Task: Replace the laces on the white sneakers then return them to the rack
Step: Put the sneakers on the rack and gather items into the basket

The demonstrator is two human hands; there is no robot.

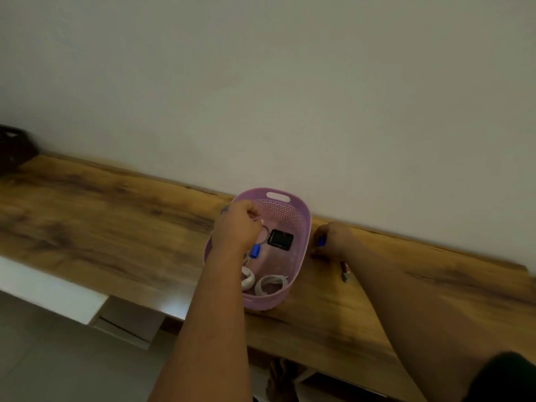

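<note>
- My left hand (pixel 236 224) is inside the basket (pixel 303 250), fingers curled in a pinch. It seems to hold something thin and pale near the far wall, but blur keeps me from naming it.
- My right hand (pixel 333 239) rests on the shelf (pixel 116 227) just beside the basket, fingers curled round a small blue thing (pixel 320 242).
- The laces (pixel 271 284) I need lie coiled in the near end of the basket: one white bundle plainly visible, a second coil (pixel 247 278) partly hidden under my left forearm.
- I judge them very light, soft and limp. A coil will unravel if I grab one strand, so I would pinch across the whole loop, thumb on one side, fingers on the other, and lift straight up.
- They are not fragile or slippery, but loose ends could snag on the basket's perforated wall.
- Also in the basket: a black square item (pixel 280 239) on a ring, and a blue tag (pixel 255 250). I would steer clear of that ring so it does not tangle with a lace.
- A small pen-like thing (pixel 344 270) lies on the shelf near my right forearm.
- I cannot see the white sneakers; only a dark shape shows under the shelf, too dim to identify.
- A dark crate (pixel 13 146) sits at the shelf's far left.
</note>
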